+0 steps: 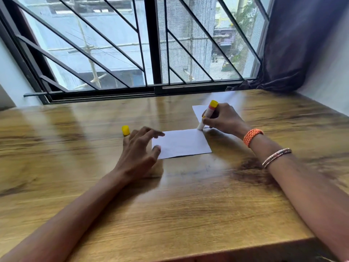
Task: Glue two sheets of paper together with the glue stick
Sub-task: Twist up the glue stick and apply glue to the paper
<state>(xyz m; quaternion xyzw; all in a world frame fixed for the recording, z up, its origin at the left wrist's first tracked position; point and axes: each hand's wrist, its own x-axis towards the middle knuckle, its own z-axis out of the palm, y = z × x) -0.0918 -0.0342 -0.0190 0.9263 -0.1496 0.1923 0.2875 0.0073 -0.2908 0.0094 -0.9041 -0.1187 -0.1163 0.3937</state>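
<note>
A white sheet of paper (182,143) lies flat on the wooden table (170,205). My left hand (138,154) rests on its left edge, fingers spread, thumb and fingertips touching the paper. My right hand (224,119) grips an uncapped glue stick (207,115), white with a yellow end, tilted with its tip touching the sheet's far right corner. A second white sheet (198,111) lies farther back, partly hidden behind my right hand. The yellow cap (125,130) stands on the table left of my left hand.
A barred window (151,44) runs along the table's far edge. A dark curtain (294,44) hangs at the back right, its hem bunched on the table corner. The table's near edge crosses the bottom right.
</note>
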